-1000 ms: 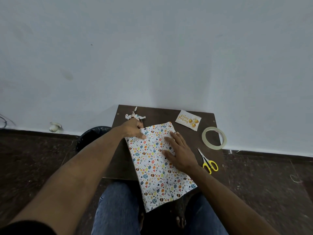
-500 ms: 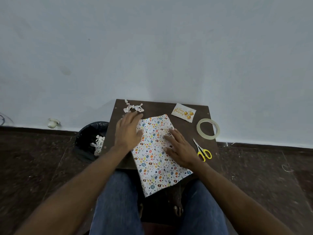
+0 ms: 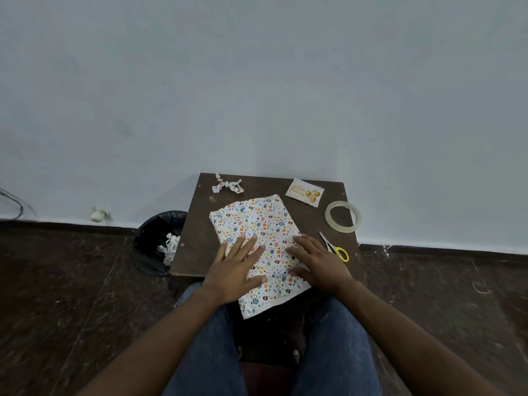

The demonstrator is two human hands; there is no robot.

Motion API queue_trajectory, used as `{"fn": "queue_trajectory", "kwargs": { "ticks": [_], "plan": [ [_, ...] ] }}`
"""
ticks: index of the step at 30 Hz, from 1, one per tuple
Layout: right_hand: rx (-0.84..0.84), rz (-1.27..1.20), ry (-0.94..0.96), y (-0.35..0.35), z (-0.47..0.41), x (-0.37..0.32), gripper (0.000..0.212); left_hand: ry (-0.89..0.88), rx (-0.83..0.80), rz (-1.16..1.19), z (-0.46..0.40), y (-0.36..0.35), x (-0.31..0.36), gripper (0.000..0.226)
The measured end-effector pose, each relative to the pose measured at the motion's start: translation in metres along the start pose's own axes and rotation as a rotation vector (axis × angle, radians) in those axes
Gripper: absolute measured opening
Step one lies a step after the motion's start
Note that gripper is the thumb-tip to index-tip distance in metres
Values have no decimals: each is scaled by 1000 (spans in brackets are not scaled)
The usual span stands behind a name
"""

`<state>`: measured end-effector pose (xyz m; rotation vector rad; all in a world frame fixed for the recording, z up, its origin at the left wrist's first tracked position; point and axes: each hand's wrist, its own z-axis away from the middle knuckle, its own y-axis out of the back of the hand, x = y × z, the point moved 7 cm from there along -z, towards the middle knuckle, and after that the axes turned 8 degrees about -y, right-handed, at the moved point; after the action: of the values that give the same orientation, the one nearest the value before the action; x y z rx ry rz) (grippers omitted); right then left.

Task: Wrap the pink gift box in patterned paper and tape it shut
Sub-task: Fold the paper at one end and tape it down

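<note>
Wrapped box [image 3: 254, 224] sits mid-frame on the desk [image 3: 197, 241], near end overhanging its front edge. Your left hand [image 3: 237, 270] and right hand [image 3: 317, 262] lie flat on it, fingers spread, gripping nothing. Paper likely thin and slippery, creases easily; hold by the stiff box edges.

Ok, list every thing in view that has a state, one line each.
patterned paper: folded over, flat on the table, near end overhanging the edge
left hand: flat, pressing the paper
right hand: flat, pressing the paper
tape roll: lying flat, untouched
scissors: closed, lying flat
birthday card: face up
paper bow: loose on the table
bin: open, holding paper scraps
</note>
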<state>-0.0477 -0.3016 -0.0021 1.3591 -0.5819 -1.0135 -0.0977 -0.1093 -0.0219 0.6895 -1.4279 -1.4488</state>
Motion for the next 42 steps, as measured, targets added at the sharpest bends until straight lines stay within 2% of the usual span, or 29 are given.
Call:
{"fn": "queue_trajectory", "kwargs": {
  "ticks": [3,7,12,16,21,24,27,33,42],
  "plan": [
    [116,-40,-20,-3,0,-4,51,13,-53,-89,0,-5,2,91],
    [228,-52,-44,-7,4,-6,51,52,-51,-91,-1,-10,6,88],
    [193,-167,-315,-11,13,7,68,68,-76,-91,-1,-8,11,74],
    [184,-321,-453,-10,26,7,69,63,-110,-96,-2,-5,20,81],
    [247,-456,-573,-9,37,13,48,69,-97,-63,-1,-4,22,76],
    [246,-378,-675,-6,43,21,30,70,-90,-51,-1,-5,22,74],
    [170,-356,-730,-5,42,28,21,72,-89,-37,-1,-4,22,75],
    [110,-430,-782,-8,36,34,25,128,-70,82,-4,0,26,80],
    [101,-490,-890,-12,39,36,34,241,133,197,-7,-2,30,58]
  ]
}}
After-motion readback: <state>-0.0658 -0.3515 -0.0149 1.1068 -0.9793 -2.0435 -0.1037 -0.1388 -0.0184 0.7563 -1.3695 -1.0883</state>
